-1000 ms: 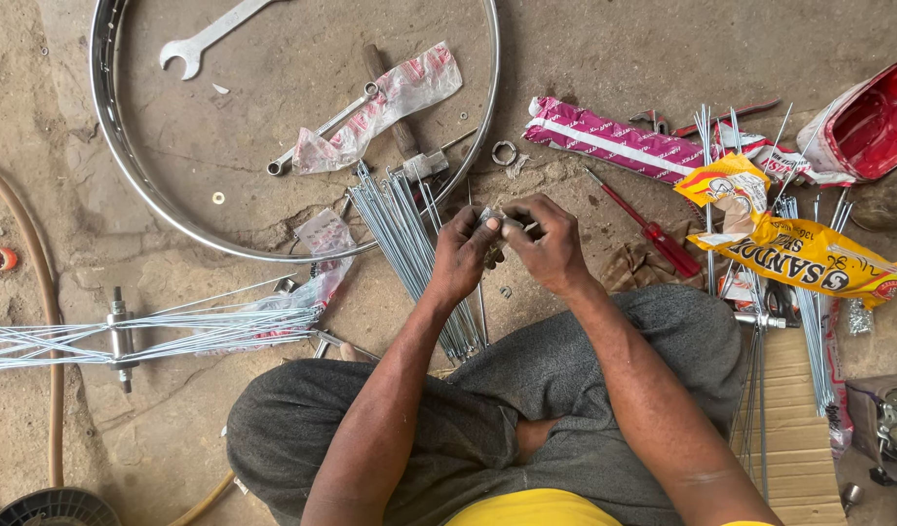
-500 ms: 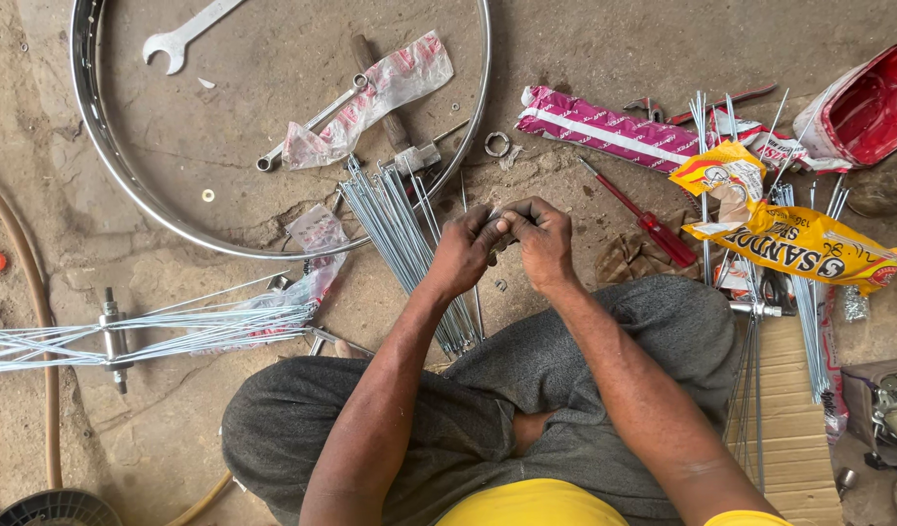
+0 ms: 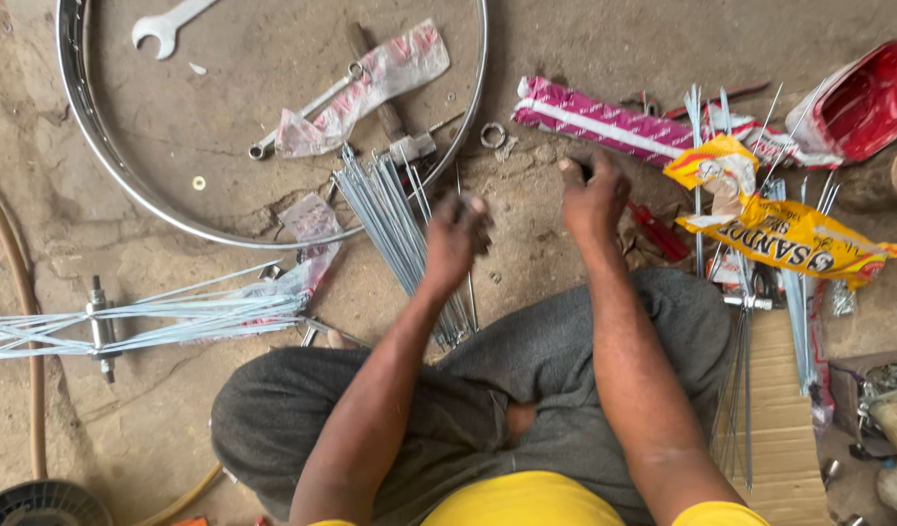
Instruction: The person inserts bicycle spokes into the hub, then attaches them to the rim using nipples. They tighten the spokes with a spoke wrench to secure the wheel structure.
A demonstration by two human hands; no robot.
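Spokes being handled beside a bare wheel rim, seated on the ground.

A small dark part is pinched in the left hand [image 3: 455,237], held over the loose bundle of spokes [image 3: 395,229] lying across the rim [image 3: 127,180]; what the part is cannot be told. The right hand [image 3: 592,195] is curled, fingertips down near the red screwdriver [image 3: 658,232], grip contents cannot be told. A spoked hub [image 3: 99,326] lies at left. Judged step: picking spoke hardware; next, a precise fingertip pick is called for.
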